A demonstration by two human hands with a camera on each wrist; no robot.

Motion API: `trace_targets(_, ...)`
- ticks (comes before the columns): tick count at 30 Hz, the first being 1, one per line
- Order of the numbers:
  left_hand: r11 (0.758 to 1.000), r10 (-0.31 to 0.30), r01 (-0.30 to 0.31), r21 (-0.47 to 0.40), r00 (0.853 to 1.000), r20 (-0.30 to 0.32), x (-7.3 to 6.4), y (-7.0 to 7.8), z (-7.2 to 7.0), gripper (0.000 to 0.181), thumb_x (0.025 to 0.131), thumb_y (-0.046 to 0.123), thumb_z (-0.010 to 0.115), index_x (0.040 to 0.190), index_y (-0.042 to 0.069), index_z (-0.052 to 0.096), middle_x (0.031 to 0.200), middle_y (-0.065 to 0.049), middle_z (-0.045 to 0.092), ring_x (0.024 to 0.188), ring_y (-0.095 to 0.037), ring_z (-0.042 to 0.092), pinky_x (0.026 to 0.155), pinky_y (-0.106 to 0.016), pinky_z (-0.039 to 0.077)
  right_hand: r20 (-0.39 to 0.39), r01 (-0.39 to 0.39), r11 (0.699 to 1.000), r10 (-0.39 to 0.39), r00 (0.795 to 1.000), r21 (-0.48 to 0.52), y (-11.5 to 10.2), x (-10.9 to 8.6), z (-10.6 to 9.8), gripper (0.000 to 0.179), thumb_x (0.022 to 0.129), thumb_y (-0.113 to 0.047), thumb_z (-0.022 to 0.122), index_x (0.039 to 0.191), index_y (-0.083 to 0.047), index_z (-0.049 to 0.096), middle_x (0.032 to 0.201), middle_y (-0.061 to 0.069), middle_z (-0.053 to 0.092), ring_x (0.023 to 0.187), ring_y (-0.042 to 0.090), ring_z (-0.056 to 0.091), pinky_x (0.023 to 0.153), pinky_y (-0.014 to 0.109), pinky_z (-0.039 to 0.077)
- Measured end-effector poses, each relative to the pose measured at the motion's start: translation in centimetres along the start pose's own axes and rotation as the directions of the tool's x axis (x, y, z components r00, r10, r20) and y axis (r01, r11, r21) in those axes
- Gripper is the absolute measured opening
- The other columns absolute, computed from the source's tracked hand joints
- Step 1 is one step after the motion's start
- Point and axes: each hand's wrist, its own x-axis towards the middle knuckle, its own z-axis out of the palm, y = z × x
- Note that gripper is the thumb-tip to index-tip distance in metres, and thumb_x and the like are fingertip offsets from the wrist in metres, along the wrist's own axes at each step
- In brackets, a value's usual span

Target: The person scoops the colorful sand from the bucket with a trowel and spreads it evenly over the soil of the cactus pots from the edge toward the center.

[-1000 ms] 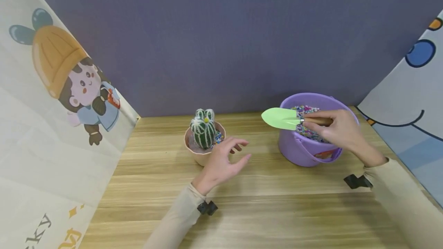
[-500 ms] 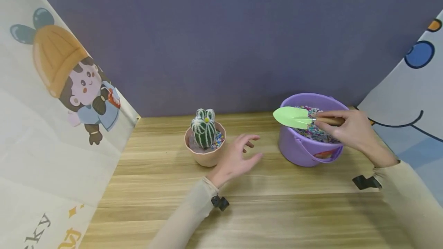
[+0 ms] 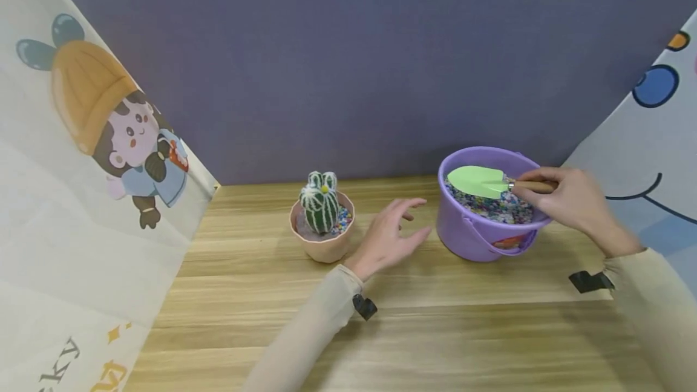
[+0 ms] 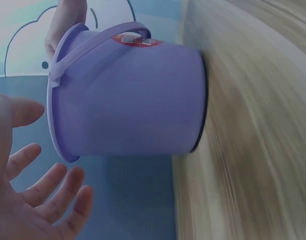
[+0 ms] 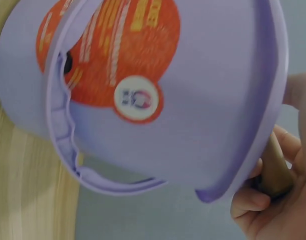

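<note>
My right hand (image 3: 572, 198) grips the wooden handle of a small trowel (image 3: 478, 182) with a light green blade. The blade lies level over the mouth of a purple bucket (image 3: 465, 228) filled with multicoloured pebbles (image 3: 503, 207). In the right wrist view, fingers wrap the brown handle (image 5: 275, 170) beside the bucket's rim. Between the pot and the bucket hovers my left hand (image 3: 388, 238), fingers loosely spread and holding nothing. The left wrist view has that hand (image 4: 38, 195) just apart from the bucket's side (image 4: 128, 100).
A pink pot (image 3: 327, 251) holds a green knitted cactus (image 3: 320, 207), with coloured pebbles on one side of its fill. The wooden table (image 3: 245, 313) meets a dark wall (image 3: 348, 65) behind. Printed panels stand at left and right. The bucket's handle hangs down in front.
The trowel and my right hand have moved right, bringing the blade over the bucket. My left hand has moved right, away from the pot and toward the bucket.
</note>
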Motion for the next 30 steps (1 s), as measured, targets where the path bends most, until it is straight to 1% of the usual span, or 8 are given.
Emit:
trace_targets(4, 1.0, 0.012, -0.012, -0.001, 1.0, -0.005, 0.9, 0.7, 0.9, 0.057, 0.1, 0.042, 0.071, 0.153, 0.027, 0.056, 0.155, -0.001, 0.057, 0.128, -0.018, 0.063, 0.102, -0.036, 0.057, 0.014, 0.013, 0.997, -0.012, 1.0, -0.077, 0.6, 0.0, -0.5, 0.039, 0.092, -0.042, 0.08, 0.112, -0.009, 0.083, 0.105, 0.023, 0.081, 0.088, 0.039, 0.073, 0.069, 0.032, 0.046)
trace_targets(6, 1.0, 0.005, -0.005, -0.004, 1.0, -0.003, 1.3, 1.0, 1.4, 0.058, 0.099, 0.047, 0.07, 0.153, 0.03, 0.055, 0.16, 0.0, 0.052, 0.137, -0.021, 0.059, 0.111, -0.046, 0.053, 0.026, 0.027, 0.993, -0.024, 0.999, -0.118, 0.8, 0.1, -0.8, 0.042, 0.092, -0.045, 0.078, 0.113, -0.009, 0.083, 0.106, 0.025, 0.08, 0.092, 0.045, 0.072, 0.07, 0.039, 0.049)
trace_targets(9, 1.0, -0.015, 0.015, -0.023, 1.0, 0.0, 1.8, 1.5, 2.1, 0.063, 0.099, 0.053, 0.067, 0.157, 0.035, 0.051, 0.169, 0.001, 0.042, 0.15, -0.028, 0.05, 0.121, -0.06, 0.043, 0.056, 0.048, 0.986, -0.04, 0.998, -0.161, 0.9, 0.1, -1.4, 0.043, 0.092, -0.045, 0.078, 0.113, -0.008, 0.083, 0.102, 0.022, 0.081, 0.089, 0.042, 0.073, 0.069, 0.044, 0.052)
trace_targets(12, 0.999, -0.028, 0.029, -0.038, 1.0, 0.012, 2.3, 1.8, 2.7, 0.068, 0.099, 0.056, 0.066, 0.161, 0.038, 0.045, 0.176, 0.002, 0.031, 0.154, -0.034, 0.044, 0.12, -0.068, 0.04, 0.103, 0.06, 0.98, -0.041, 0.994, -0.191, 0.8, 0.0, -1.9, 0.041, 0.091, -0.044, 0.08, 0.11, -0.009, 0.084, 0.095, 0.016, 0.082, 0.082, 0.034, 0.074, 0.065, 0.037, 0.052)
trace_targets(15, 0.999, -0.028, 0.029, -0.035, 0.999, 0.019, 2.6, 2.0, 3.1, 0.068, 0.099, 0.058, 0.064, 0.162, 0.04, 0.044, 0.178, 0.005, 0.024, 0.156, -0.036, 0.041, 0.12, -0.069, 0.039, 0.159, 0.059, 0.977, -0.026, 0.987, -0.206, 0.7, 0.0, -2.5, 0.039, 0.091, -0.043, 0.081, 0.11, -0.009, 0.085, 0.096, 0.014, 0.083, 0.08, 0.029, 0.074, 0.062, 0.033, 0.051)
trace_targets(21, 1.0, 0.01, -0.01, -0.012, 1.0, 0.001, 3.3, 2.1, 3.7, 0.067, 0.099, 0.056, 0.068, 0.159, 0.033, 0.049, 0.177, 0.002, 0.028, 0.158, -0.03, 0.039, 0.123, -0.064, 0.038, 0.236, 0.066, 0.968, -0.007, 0.972, -0.241, 0.4, 0.2, -4.1, 0.039, 0.093, -0.039, 0.081, 0.113, -0.006, 0.083, 0.11, 0.021, 0.08, 0.091, 0.036, 0.076, 0.067, 0.043, 0.059)
trace_targets(26, 1.0, -0.005, 0.005, -0.005, 1.0, -0.001, 3.4, 2.3, 4.2, 0.067, 0.098, 0.054, 0.071, 0.157, 0.032, 0.049, 0.176, -0.001, 0.029, 0.159, -0.029, 0.038, 0.125, -0.061, 0.038, 0.2, 0.062, 0.949, 0.001, 0.98, -0.309, -0.1, 0.2, -5.0, 0.039, 0.093, -0.036, 0.08, 0.112, -0.003, 0.083, 0.102, 0.021, 0.081, 0.079, 0.029, 0.074, 0.058, 0.039, 0.055)
trace_targets(30, 1.0, -0.016, 0.016, -0.01, 1.0, -0.016, 3.3, 2.3, 4.3, 0.066, 0.097, 0.055, 0.072, 0.155, 0.031, 0.051, 0.178, 0.001, 0.024, 0.16, -0.028, 0.035, 0.125, -0.06, 0.038, 0.152, 0.054, 0.937, -0.001, 0.988, -0.347, -0.3, 0.1, -5.2, 0.038, 0.093, -0.036, 0.078, 0.112, -0.003, 0.083, 0.094, 0.019, 0.082, 0.068, 0.021, 0.069, 0.051, 0.035, 0.048)
